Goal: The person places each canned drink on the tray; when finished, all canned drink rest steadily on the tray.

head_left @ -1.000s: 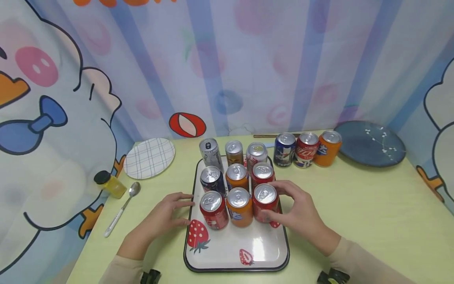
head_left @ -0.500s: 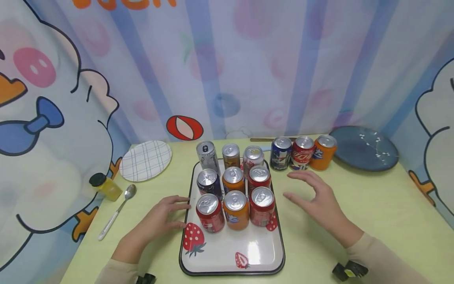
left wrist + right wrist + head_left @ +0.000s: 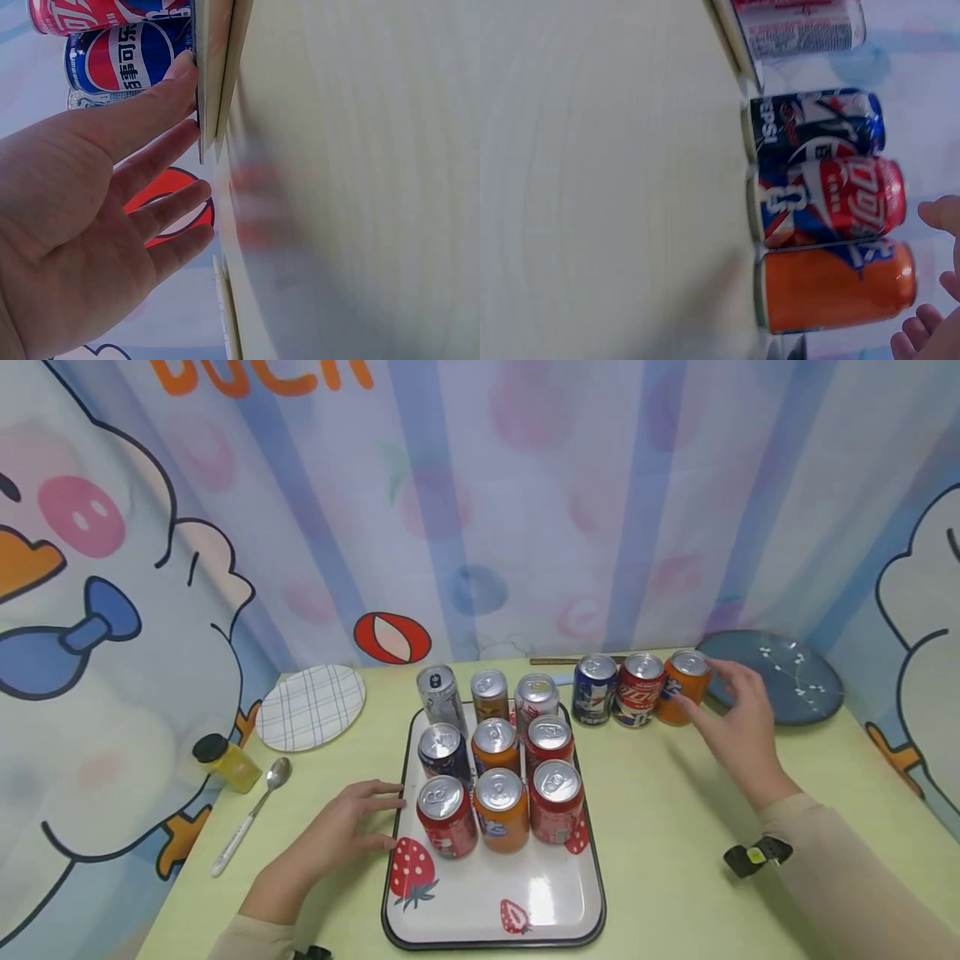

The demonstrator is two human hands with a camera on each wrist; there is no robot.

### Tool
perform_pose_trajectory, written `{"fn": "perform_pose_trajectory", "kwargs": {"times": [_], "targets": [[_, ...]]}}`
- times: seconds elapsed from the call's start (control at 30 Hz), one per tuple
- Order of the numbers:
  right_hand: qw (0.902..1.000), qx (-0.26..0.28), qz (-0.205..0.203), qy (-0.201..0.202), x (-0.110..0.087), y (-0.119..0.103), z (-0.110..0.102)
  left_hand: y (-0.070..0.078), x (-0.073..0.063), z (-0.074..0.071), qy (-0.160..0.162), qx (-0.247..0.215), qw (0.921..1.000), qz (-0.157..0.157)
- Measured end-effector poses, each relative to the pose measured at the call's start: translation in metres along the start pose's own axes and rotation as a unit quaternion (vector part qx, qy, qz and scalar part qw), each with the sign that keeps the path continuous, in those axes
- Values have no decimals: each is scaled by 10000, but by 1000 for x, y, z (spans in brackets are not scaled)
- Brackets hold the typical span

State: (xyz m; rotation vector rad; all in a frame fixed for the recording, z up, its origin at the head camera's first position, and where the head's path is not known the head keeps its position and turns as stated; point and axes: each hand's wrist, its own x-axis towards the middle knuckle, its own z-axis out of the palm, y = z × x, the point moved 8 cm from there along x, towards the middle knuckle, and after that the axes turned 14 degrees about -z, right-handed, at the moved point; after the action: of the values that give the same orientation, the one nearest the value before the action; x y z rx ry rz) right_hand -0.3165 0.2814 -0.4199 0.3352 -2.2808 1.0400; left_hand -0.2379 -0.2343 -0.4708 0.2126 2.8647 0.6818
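In the head view my right hand (image 3: 738, 727) reaches the orange soda can (image 3: 684, 687), thumb on its near side and fingers by its right side. The right wrist view shows the thumb and fingers spread apart from that orange can (image 3: 832, 289). Beside it stand a red cola can (image 3: 640, 690) and a blue Pepsi can (image 3: 595, 690). My left hand (image 3: 337, 827) lies at the left rim of the strawberry-print tray (image 3: 480, 910), fingers straight and fingertips at the edge. On the tray, several cans stand in three rows, with an orange can (image 3: 500, 810) in the front middle.
Behind the right hand lies a dark blue plate (image 3: 795, 685). A checked plate (image 3: 310, 707), a spoon (image 3: 251, 818) and a yellow jar with a black lid (image 3: 227, 763) are on the left. A wooden stick (image 3: 551, 661) lies along the back wall.
My right hand has let go of the red can at the tray's front right and moved right and back to the orange can. The left hand stays at the tray's rim.
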Motion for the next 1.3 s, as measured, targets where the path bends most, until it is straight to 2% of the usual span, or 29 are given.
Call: {"fn": "perform_pose_trajectory", "kwargs": {"times": [0.1, 0.3, 0.53, 0.8, 0.93, 1.03, 1.3], "targets": [[9997, 20, 139, -187, 2, 12, 6, 1, -2, 2, 31, -11, 9999, 110], [9989, 80, 334, -305, 5, 28, 12, -1, -1, 8, -63, -84, 9999, -8], [9984, 39, 504, -256, 14, 40, 16, -3, 0, 9, -98, -60, 9998, -152], [9948, 144, 1003, 76, 11, 45, 11, 1, -1, 2, -4, 16, 10000, 43], [9935, 206, 1091, 252, 2, 32, 6, 0, -1, 0, 25, 69, 9999, 82], [9939, 233, 1032, 305, -10, 14, 1, 0, 0, 0, -24, 39, 10000, 52], [9974, 611, 380, 51, -49, -47, -5, 0, 1, 2, -37, 66, 9999, 66]]}}
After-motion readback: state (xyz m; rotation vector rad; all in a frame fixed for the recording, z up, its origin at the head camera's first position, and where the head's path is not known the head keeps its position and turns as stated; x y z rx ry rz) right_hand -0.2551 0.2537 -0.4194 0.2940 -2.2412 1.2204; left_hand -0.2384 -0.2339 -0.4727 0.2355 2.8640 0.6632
